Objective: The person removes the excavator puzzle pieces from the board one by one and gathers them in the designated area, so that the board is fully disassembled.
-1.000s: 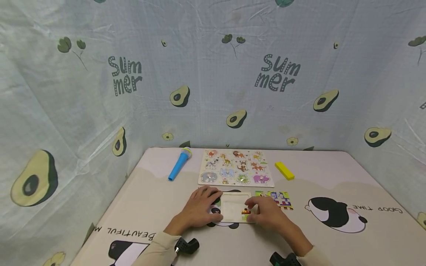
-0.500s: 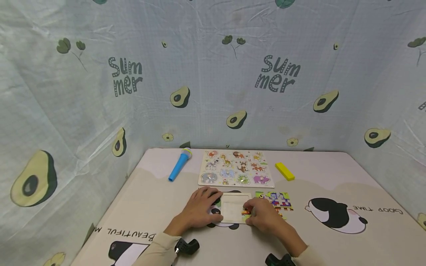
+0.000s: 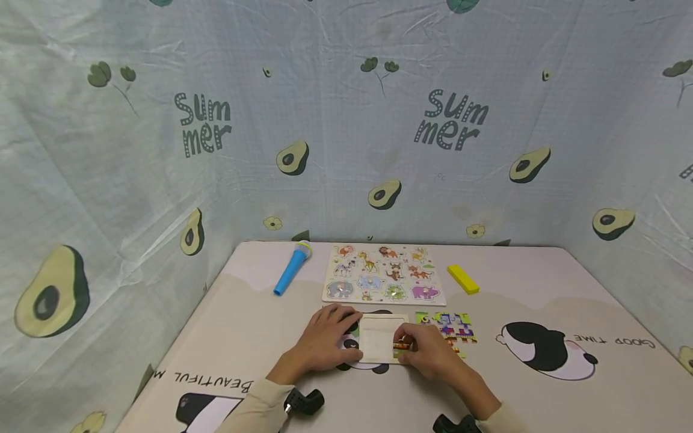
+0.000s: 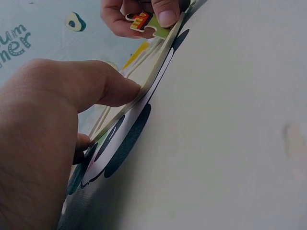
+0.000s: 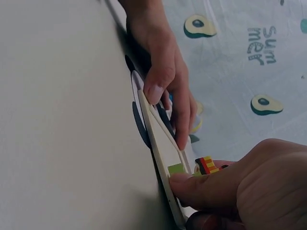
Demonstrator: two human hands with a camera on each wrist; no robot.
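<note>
In front of the person lies a small pale wooden puzzle tray (image 3: 377, 340) with a raised rim. The left hand (image 3: 327, 338) rests along its left side, thumb and fingers spread, the thumb (image 4: 122, 91) pressing the near rim. With thumb and fingers, the right hand (image 3: 428, 352) pinches a jigsaw piece (image 4: 148, 23), green with red and yellow print, at the tray's right side. The hand hides part of this piece in the head view. Several colourful jigsaw pieces (image 3: 460, 325) lie flat on the table just right of the tray, partly behind the right hand.
Behind the tray lies an animal peg puzzle board (image 3: 385, 273). A blue toy microphone (image 3: 292, 269) is at its left and a yellow block (image 3: 462, 278) at its right. Printed cloth walls (image 3: 335, 120) enclose the table's back and sides.
The right hand has shifted slightly left over the tray, its fingers now covering more of the piece. The left hand stays where it was.
</note>
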